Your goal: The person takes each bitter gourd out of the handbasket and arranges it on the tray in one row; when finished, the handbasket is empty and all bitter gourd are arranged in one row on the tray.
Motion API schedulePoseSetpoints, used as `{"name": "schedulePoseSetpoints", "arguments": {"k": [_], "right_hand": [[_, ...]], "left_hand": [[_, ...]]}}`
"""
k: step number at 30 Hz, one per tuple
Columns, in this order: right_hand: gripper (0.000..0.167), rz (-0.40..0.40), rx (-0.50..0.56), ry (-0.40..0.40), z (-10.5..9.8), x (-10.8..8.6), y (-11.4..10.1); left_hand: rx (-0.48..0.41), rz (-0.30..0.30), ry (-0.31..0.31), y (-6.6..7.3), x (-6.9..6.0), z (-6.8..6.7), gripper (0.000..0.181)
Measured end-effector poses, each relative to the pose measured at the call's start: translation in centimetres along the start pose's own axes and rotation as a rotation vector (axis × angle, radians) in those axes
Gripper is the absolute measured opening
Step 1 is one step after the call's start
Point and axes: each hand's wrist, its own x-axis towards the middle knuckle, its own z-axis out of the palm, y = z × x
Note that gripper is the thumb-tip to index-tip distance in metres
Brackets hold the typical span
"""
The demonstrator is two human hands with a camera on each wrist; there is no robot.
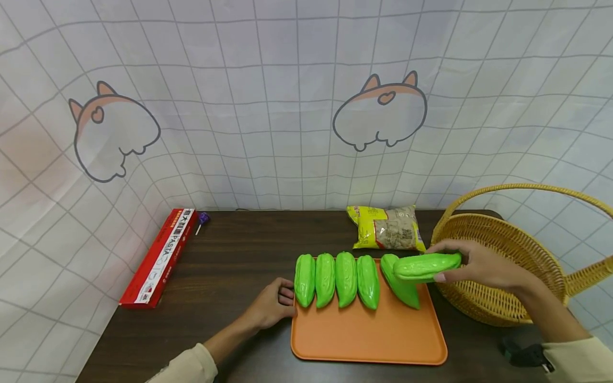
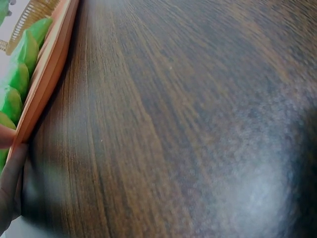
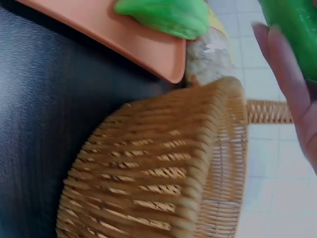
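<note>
My right hand (image 1: 479, 264) grips a glossy green bitter melon (image 1: 426, 267) between thumb and fingers. It is held above the right part of an orange tray (image 1: 369, 340), near the basket. Beneath it a slanted bitter melon (image 1: 408, 295) lies on the tray, partly covered by the held one. Several more bitter melons (image 1: 346, 279) lie side by side along the tray's far left half. At the tray's left edge my left hand (image 1: 270, 306) pinches the rim, as the thumb and finger (image 2: 12, 171) in the left wrist view show.
A wicker basket (image 3: 143, 173) with a tall handle stands right of the tray. Behind the tray lies a yellow food bag (image 1: 388, 229). A red pasta box (image 1: 158, 260) and a purple lollipop (image 1: 203, 218) are at the left. The dark table (image 1: 230, 250) meets a gridded cloth behind.
</note>
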Motion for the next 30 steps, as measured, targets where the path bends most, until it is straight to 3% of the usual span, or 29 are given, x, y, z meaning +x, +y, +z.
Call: {"name": "schedulePoseSetpoints", "arguments": {"k": [6, 16, 23, 30], "right_hand": [[0.034, 0.086, -0.046, 0.040, 1.4, 0.7, -0.5], [0.055, 0.128, -0.051, -0.021, 3.4, 1.5, -0.6], [0.060, 0.174, -0.109, 0.040, 4.6, 2.0, -0.9], [0.069, 0.279, -0.070, 0.060, 6.0, 2.6, -1.4]], "left_hand": [[0.005, 0.006, -0.002, 0.0, 0.1, -0.1, 0.061], [0.000, -0.005, -0.006, 0.1, 0.0, 0.0, 0.062], [0.001, -0.010, -0.003, 0.2, 0.0, 0.0, 0.062], [0.004, -0.020, -0.002, 0.2, 0.0, 0.1, 0.062]]}}
